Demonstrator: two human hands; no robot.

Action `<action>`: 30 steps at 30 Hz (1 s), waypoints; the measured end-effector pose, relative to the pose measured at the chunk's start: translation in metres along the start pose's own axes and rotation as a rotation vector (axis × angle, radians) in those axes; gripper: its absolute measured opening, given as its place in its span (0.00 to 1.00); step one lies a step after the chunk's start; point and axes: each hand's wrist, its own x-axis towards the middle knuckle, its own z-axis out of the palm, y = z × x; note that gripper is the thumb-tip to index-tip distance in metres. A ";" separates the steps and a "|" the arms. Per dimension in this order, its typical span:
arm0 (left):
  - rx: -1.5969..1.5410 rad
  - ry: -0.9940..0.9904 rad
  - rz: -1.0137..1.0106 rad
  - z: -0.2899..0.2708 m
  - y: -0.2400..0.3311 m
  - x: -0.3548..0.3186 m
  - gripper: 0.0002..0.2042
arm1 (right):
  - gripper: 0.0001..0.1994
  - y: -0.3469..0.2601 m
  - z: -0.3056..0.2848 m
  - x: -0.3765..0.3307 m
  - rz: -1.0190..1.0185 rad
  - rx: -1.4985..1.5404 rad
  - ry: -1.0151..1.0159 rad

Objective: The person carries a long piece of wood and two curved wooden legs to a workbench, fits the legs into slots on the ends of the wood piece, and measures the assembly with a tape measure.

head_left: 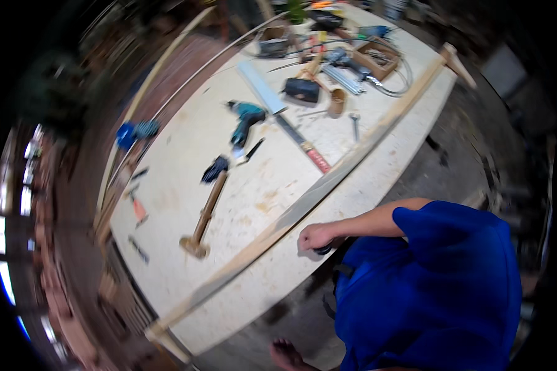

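My right hand (315,237) is closed in a fist at the near edge of a pale plywood workbench (185,167). It grips a small dark object (322,250) that is mostly hidden under the fingers. Just beyond the knuckles a long, thin wooden stave (328,180) lies diagonally across the bench from the lower left to the upper right. My left hand is out of the picture. My blue shirt fills the lower right.
On the bench lie a wooden mallet (204,216), a teal power drill (244,120), a black-headed mallet (302,89), a flat blade with a red handle (304,147), a wrench (354,123) and a wooden box (377,59). My bare foot (288,355) stands on the floor.
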 end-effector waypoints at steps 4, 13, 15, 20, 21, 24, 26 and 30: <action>0.398 0.125 -0.066 -0.048 0.033 0.085 0.20 | 0.20 0.000 0.025 -0.006 0.257 0.041 0.253; 0.950 0.352 0.288 -0.041 0.231 0.211 0.21 | 0.43 -0.013 0.035 0.006 0.698 0.234 0.970; 0.920 0.539 0.384 -0.107 0.295 0.226 0.21 | 0.41 -0.095 0.028 0.043 0.517 0.338 0.891; 0.997 0.842 0.562 -0.259 0.429 0.239 0.23 | 0.14 0.007 0.036 0.103 0.564 -0.163 0.734; 0.956 0.675 0.385 -0.144 0.446 0.218 0.43 | 0.18 0.043 0.020 0.059 0.612 0.082 0.849; 1.049 0.775 0.573 -0.227 0.474 0.294 0.44 | 0.26 0.064 0.013 0.059 0.539 0.701 1.117; 1.005 0.814 0.537 -0.242 0.475 0.299 0.45 | 0.24 0.036 0.008 0.062 0.552 0.674 0.993; 0.870 0.572 0.417 -0.249 0.469 0.307 0.39 | 0.23 -0.015 0.003 0.064 0.758 0.501 0.986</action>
